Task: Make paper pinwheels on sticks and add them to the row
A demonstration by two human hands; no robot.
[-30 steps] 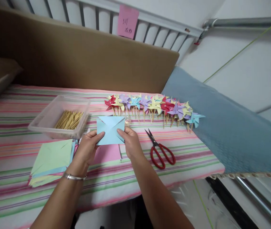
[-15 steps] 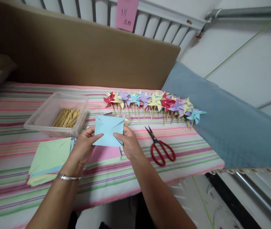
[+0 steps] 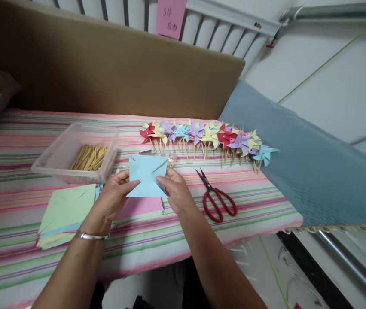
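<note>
A square of light blue paper (image 3: 146, 178), slit inward from its corners, is held up between my two hands. My left hand (image 3: 116, 191) pinches its left edge, thumb in front. At the right edge my right hand (image 3: 176, 189) grips it, thumb over the front near a slit. Below it a pink paper sheet (image 3: 142, 207) lies on the striped cloth, partly covered. To the left rests a stack of slit paper squares (image 3: 68, 210), pale green on top. Red-handled scissors (image 3: 217, 195) lie with blades apart to the right of my right hand.
A clear plastic box (image 3: 52, 161) holds many thin wooden sticks (image 3: 90, 157). Paper pinwheels (image 3: 210, 135) on sticks stand in rows at the back. Behind the paper sits a small clear container (image 3: 172, 159), partly hidden. A brown cardboard panel (image 3: 105, 73) closes the rear.
My right thumb has shifted slightly right and up on the blue paper, and the flap by the right slit looks a little more lifted. Both hands keep their hold.
</note>
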